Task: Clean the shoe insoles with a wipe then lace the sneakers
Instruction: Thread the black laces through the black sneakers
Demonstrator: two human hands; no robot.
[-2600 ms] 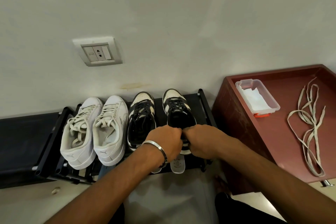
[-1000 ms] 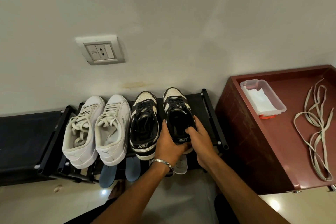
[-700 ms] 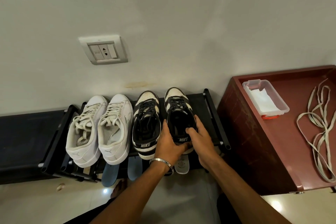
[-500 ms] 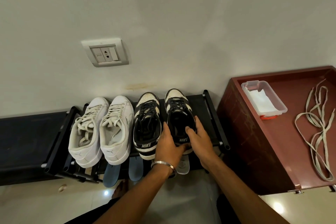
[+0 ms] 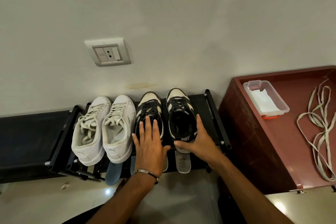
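Two pairs of sneakers stand on a black shoe rack [image 5: 211, 112]: a white pair [image 5: 103, 129] on the left and a black-and-cream pair on the right. My left hand [image 5: 150, 143] lies flat, fingers straight, over the heel of the left black sneaker [image 5: 149, 105]. My right hand [image 5: 198, 140] grips the heel of the right black sneaker [image 5: 179, 114], thumb under the heel tab and fingers along its outer side. Insoles stick out below the rack: a blue insole [image 5: 112, 173] and a pale grey insole [image 5: 182, 162].
A dark red cabinet [image 5: 254, 142] stands to the right. On its top lie a clear plastic box of wipes [image 5: 265, 100] and loose cream laces [image 5: 320, 125]. A wall socket [image 5: 108, 52] sits above the rack. Shiny floor tiles [image 5: 181, 196] lie in front.
My left hand has let go of the right black sneaker and moved left, flat onto the left black sneaker. My right hand keeps its grip on the right sneaker's heel.
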